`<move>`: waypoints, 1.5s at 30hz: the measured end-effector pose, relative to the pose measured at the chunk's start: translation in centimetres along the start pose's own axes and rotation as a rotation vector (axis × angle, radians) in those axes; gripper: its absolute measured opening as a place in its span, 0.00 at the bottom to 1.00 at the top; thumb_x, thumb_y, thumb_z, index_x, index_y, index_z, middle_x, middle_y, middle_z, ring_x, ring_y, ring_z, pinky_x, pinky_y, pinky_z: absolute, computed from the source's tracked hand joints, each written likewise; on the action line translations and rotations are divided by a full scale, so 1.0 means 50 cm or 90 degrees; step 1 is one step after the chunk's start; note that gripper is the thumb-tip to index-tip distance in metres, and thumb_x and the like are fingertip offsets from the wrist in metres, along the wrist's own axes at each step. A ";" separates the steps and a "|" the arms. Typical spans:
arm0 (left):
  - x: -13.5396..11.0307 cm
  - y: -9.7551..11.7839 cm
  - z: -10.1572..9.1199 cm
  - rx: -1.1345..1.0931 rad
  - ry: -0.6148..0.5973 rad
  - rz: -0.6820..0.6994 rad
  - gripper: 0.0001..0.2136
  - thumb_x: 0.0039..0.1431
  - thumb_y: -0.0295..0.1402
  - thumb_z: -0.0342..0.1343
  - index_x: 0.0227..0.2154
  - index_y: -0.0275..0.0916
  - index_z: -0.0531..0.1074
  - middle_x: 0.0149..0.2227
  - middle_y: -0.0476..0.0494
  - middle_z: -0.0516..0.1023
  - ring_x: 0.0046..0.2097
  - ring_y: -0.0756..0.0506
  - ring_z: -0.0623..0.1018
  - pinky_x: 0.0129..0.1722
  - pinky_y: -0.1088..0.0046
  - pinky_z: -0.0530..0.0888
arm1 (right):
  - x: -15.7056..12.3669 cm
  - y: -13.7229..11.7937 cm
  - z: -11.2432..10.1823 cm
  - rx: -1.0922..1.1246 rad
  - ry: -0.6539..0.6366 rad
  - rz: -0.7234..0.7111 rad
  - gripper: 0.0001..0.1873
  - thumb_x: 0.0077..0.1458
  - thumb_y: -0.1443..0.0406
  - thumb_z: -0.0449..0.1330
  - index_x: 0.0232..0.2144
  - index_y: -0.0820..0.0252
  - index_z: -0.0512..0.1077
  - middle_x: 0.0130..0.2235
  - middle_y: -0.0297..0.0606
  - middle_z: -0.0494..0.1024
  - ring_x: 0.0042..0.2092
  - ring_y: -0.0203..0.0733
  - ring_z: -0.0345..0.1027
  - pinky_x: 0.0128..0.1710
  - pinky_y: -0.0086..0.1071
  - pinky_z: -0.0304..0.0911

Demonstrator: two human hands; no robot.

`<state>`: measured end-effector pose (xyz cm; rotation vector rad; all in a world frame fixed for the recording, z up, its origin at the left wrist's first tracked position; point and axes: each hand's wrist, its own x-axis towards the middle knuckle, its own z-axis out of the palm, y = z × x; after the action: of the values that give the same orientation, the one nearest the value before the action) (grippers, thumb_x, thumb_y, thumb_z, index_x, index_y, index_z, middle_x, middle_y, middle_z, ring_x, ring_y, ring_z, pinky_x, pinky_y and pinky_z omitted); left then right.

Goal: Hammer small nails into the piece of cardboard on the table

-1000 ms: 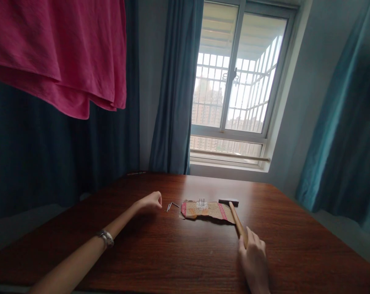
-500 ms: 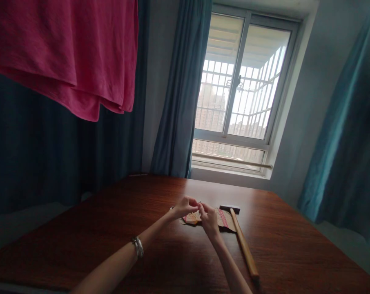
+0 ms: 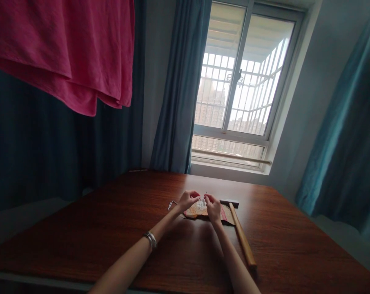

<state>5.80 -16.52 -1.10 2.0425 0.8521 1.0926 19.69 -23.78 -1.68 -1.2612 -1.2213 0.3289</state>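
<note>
My right hand pinches a thin metal pin that sticks up above its fingertips. Across from it, my left hand has its thumb and fingertips brought together; whatever they hold is too small to make out. Between the two hands, several slim metal pins stand upright over a flat tan piece with speckles and pink bands. Both hands partly cover this piece, whose front edge looks ragged. To its right lies a hammer with a long wooden handle, its dark head at the far end.
Bent metal rods, shaped like hex keys, lie left of the tan piece. Everything rests on a brown wooden table. A pink cloth hangs at upper left. Behind are blue curtains and a barred window.
My hands have drawn slightly apart, and the upright pins now show between them. The pin in my right hand stands out more clearly. The view has shifted a little.
</note>
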 end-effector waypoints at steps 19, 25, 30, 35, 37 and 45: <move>0.028 -0.033 0.078 -0.260 0.024 -0.152 0.15 0.42 0.25 0.49 0.37 0.33 0.70 0.31 0.45 0.73 0.30 0.51 0.72 0.29 0.77 0.69 | 0.037 0.113 -0.028 -0.156 -0.051 0.001 0.16 0.47 0.59 0.53 0.31 0.62 0.76 0.31 0.40 0.79 0.32 0.42 0.71 0.36 0.31 0.64; 0.030 -0.043 0.086 -0.163 0.003 -0.156 0.17 0.43 0.24 0.51 0.40 0.33 0.69 0.33 0.44 0.74 0.31 0.50 0.72 0.28 0.78 0.68 | 0.032 0.111 -0.023 -0.193 -0.065 -0.011 0.15 0.48 0.61 0.52 0.32 0.61 0.76 0.32 0.39 0.79 0.32 0.40 0.71 0.36 0.29 0.63; 0.040 -0.056 0.092 -0.137 -0.028 -0.121 0.16 0.42 0.25 0.53 0.38 0.32 0.70 0.33 0.43 0.75 0.36 0.48 0.74 0.33 0.76 0.70 | 0.025 0.100 -0.024 -0.221 -0.083 -0.017 0.15 0.49 0.62 0.51 0.32 0.59 0.76 0.31 0.38 0.79 0.32 0.39 0.71 0.36 0.29 0.63; 0.053 -0.073 0.102 -0.105 -0.047 -0.099 0.15 0.42 0.29 0.56 0.36 0.32 0.71 0.33 0.42 0.76 0.36 0.47 0.75 0.34 0.74 0.71 | 0.019 0.091 -0.025 -0.249 -0.108 -0.030 0.15 0.51 0.62 0.50 0.33 0.58 0.75 0.32 0.36 0.78 0.33 0.38 0.70 0.36 0.27 0.61; 0.057 -0.078 0.107 -0.085 -0.043 -0.093 0.15 0.42 0.29 0.57 0.36 0.31 0.72 0.33 0.42 0.76 0.36 0.47 0.75 0.35 0.74 0.71 | 0.018 0.091 -0.024 -0.266 -0.112 -0.029 0.15 0.51 0.63 0.50 0.33 0.58 0.75 0.32 0.36 0.78 0.33 0.38 0.69 0.36 0.28 0.61; 0.064 -0.075 0.110 -0.053 -0.071 -0.080 0.13 0.43 0.36 0.58 0.31 0.33 0.74 0.33 0.42 0.78 0.37 0.46 0.76 0.36 0.73 0.71 | 0.021 0.103 -0.018 -0.334 -0.105 -0.013 0.12 0.52 0.64 0.51 0.31 0.59 0.74 0.34 0.39 0.76 0.35 0.39 0.68 0.36 0.28 0.59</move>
<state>11.07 -13.22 -5.05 1.9350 0.8526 0.9224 22.96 -21.63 -5.34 -1.6918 -1.5201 0.0969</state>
